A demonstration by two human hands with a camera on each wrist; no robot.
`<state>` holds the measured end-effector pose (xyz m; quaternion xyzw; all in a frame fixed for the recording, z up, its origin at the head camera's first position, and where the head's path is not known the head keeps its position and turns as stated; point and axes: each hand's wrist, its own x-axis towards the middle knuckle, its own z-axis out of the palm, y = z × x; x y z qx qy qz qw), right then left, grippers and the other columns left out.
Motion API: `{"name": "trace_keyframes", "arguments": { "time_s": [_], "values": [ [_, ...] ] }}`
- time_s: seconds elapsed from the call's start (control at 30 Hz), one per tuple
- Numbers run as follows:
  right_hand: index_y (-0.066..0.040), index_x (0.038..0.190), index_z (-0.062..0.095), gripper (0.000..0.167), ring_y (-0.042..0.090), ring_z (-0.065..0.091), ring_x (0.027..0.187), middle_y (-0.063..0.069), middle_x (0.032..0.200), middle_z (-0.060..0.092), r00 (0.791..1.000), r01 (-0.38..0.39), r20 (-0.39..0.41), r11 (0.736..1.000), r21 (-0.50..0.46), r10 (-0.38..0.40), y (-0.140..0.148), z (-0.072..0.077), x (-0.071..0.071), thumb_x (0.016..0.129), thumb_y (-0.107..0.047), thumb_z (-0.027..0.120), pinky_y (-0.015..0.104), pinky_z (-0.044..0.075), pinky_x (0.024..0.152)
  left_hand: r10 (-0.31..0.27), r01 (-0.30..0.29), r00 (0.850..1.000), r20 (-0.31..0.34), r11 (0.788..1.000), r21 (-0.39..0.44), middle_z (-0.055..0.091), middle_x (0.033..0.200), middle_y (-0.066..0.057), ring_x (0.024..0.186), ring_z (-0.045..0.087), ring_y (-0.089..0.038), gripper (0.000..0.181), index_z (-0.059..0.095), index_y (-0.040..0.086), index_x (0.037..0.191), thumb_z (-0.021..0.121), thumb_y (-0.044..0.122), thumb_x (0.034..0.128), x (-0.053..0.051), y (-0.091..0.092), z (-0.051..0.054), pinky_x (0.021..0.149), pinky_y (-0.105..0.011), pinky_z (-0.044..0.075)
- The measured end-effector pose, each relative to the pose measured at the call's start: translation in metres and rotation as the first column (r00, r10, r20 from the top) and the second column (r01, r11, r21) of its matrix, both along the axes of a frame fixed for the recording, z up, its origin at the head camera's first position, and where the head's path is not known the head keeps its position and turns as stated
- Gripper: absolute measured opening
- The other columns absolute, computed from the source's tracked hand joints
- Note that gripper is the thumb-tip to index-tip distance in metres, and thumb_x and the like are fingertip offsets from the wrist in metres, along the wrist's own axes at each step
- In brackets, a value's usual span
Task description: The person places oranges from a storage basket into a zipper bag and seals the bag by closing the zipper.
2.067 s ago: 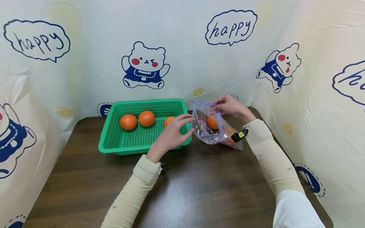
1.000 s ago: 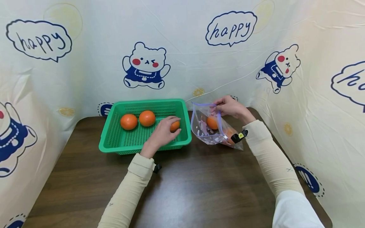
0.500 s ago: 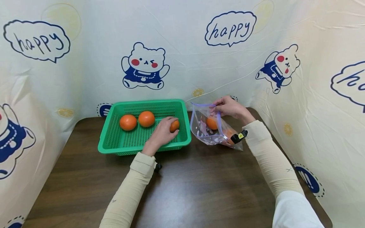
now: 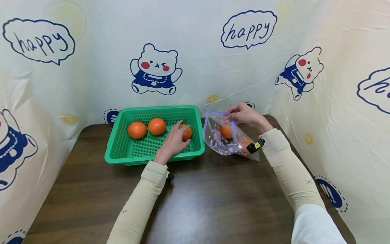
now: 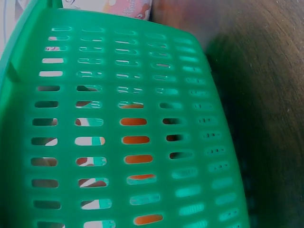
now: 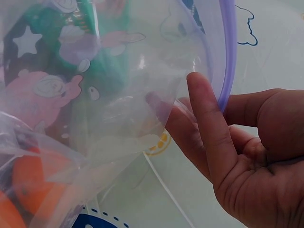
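Note:
In the head view, the left hand (image 4: 174, 140) is inside the green basket (image 4: 109, 149), its thumb and a finger curled round the rightmost orange (image 4: 187, 133) while another finger is raised. That orange rests at the basket's right side. The right hand (image 4: 247, 114) pinches the purple-edged rim of a clear printed zip bag (image 4: 225, 149), whose mouth gapes towards the basket. Inside the bag lie oranges (image 4: 226, 131). The right wrist view shows the right hand (image 6: 242, 152) with fingers on both sides of the bag film (image 6: 137, 90). In the left wrist view, the basket wall (image 5: 109, 114) hides the left hand.
Two more oranges (image 4: 137, 130) (image 4: 157, 126) sit at the basket's left and middle. The basket and bag stand at the back of a dark wooden table (image 4: 195, 203). A printed cloth (image 4: 198, 61) hangs behind and at both sides.
From beside the bag, the left hand has moved left to the basket's right-hand orange; most recently one finger has lifted and more of the orange shows. The right hand has stayed at the bag rim.

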<state>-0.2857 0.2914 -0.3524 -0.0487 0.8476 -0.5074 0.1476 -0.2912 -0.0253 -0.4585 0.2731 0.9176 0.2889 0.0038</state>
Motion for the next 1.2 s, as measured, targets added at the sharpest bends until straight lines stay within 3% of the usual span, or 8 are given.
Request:
{"name": "trace_keyframes", "arguments": {
  "time_s": [0.63, 0.97, 1.2],
  "values": [
    [0.012, 0.126, 0.063, 0.028, 0.020, 0.074, 0.086, 0.027, 0.113, 0.072, 1.000, -0.015, 0.003, 1.000, 0.007, 0.015, 0.0004, 0.0020, -0.0013, 0.104, 0.000, 0.050, 0.034, 0.063, 0.078, -0.017, 0.020, 1.000, 0.016, 0.981, -0.190, 0.020, 0.166, -0.025, 0.153, 0.018, -0.047, 0.076, 0.035, 0.010, 0.159, 0.073, 0.018, 0.0938, -0.0084, 0.0062, -0.0004, 0.121, -0.058, 0.029],
    [0.013, 0.127, 0.062, 0.029, 0.022, 0.075, 0.088, 0.027, 0.115, 0.071, 1.000, -0.017, -0.001, 1.000, 0.008, 0.017, 0.0003, 0.0031, -0.0015, 0.104, 0.000, 0.050, 0.029, 0.062, 0.074, -0.016, 0.020, 1.000, 0.024, 0.985, -0.173, 0.026, 0.163, -0.024, 0.149, 0.027, -0.044, 0.071, 0.039, 0.011, 0.157, 0.072, 0.015, 0.0945, -0.0067, 0.0071, -0.0003, 0.117, -0.056, 0.037],
    [0.013, 0.126, 0.063, 0.029, 0.017, 0.074, 0.084, 0.026, 0.113, 0.072, 1.000, -0.020, -0.007, 1.000, 0.007, 0.020, 0.0011, 0.0023, 0.0005, 0.104, 0.000, 0.050, 0.030, 0.063, 0.074, -0.018, 0.018, 1.000, -0.002, 0.990, -0.141, 0.037, 0.151, -0.024, 0.122, 0.048, -0.036, 0.064, 0.050, 0.004, 0.149, 0.075, 0.012, 0.0908, -0.0079, 0.0064, -0.0043, 0.099, -0.049, 0.051]
  ]
}}
